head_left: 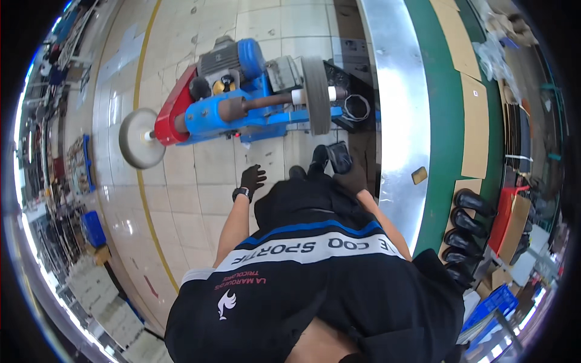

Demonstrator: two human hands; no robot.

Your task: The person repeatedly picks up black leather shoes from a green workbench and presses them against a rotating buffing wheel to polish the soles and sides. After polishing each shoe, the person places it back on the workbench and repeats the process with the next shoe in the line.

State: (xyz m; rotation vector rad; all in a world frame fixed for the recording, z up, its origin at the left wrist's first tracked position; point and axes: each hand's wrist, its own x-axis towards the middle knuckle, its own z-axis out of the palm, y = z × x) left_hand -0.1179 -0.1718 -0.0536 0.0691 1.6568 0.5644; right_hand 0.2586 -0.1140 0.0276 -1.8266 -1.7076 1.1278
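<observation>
My right hand [353, 179], in a dark glove, is closed on a black shoe [341, 158] close in front of my body. Part of that shoe is hidden by the hand, and its outline merges with the dark shapes near my feet. My left hand [251, 179], also gloved and with a watch at the wrist, hangs over the tiled floor with its fingers apart and nothing in them. Ahead of both hands stands a blue and red polishing machine [206, 115]. Its grey wheel [316, 95] is just beyond the shoe, apart from it.
A pale dished wheel [140, 138] sits on the machine's left end. To my right runs a metal-edged bench [402, 91] with a green top, cardboard sheets [475, 130], a small tan block [419, 175] and several black shoes [465, 239]. A dark bin [357, 109] adjoins the grey wheel.
</observation>
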